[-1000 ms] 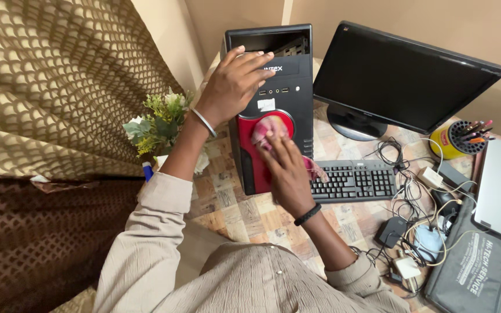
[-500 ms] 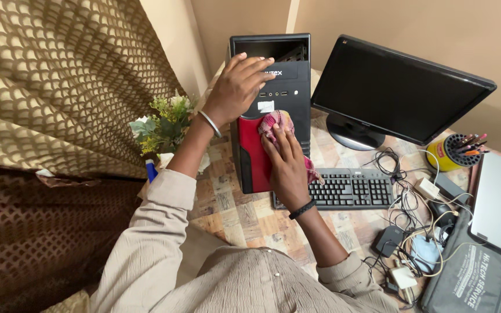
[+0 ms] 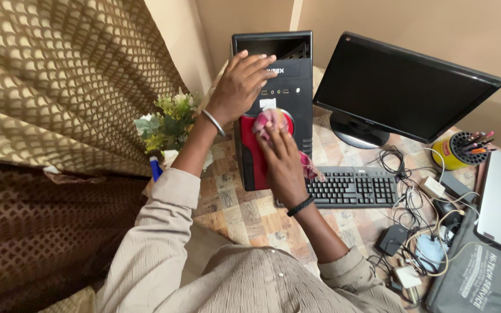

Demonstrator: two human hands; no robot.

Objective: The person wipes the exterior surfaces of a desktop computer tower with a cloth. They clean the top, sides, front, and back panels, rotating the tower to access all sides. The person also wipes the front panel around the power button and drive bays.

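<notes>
- I have the left hand (image 3: 240, 87) spread flat over the top front corner of the black computer tower (image 3: 279, 104), fingers wide, gripping nothing, just bracing the case where it stands upright on the tiled surface (image 3: 250, 214).
- My right hand (image 3: 279, 156) presses a pink checked cloth (image 3: 268, 120) against the tower's red lower front panel (image 3: 250, 156), fingers laid flat over the bunched fabric; a loose end of it hangs by the wrist, just above the keyboard (image 3: 355, 186).
- By my reading, this is the wiping step, with the cloth at the top of the red panel, near the round part.
- The next stroke, I judge, calls for firm bracing from the left hand, since pressure low on the front could rock or slide the case.
- Containers: the yellow pen holder (image 3: 456, 149) at far right stands upright with pens and markers in its slots.
- The tower's top bay is open and dark; I cannot tell what is inside.
- A grey bag (image 3: 476, 278) lies beside the tangle of cables (image 3: 418, 226) and adapters, its contents hidden.
</notes>
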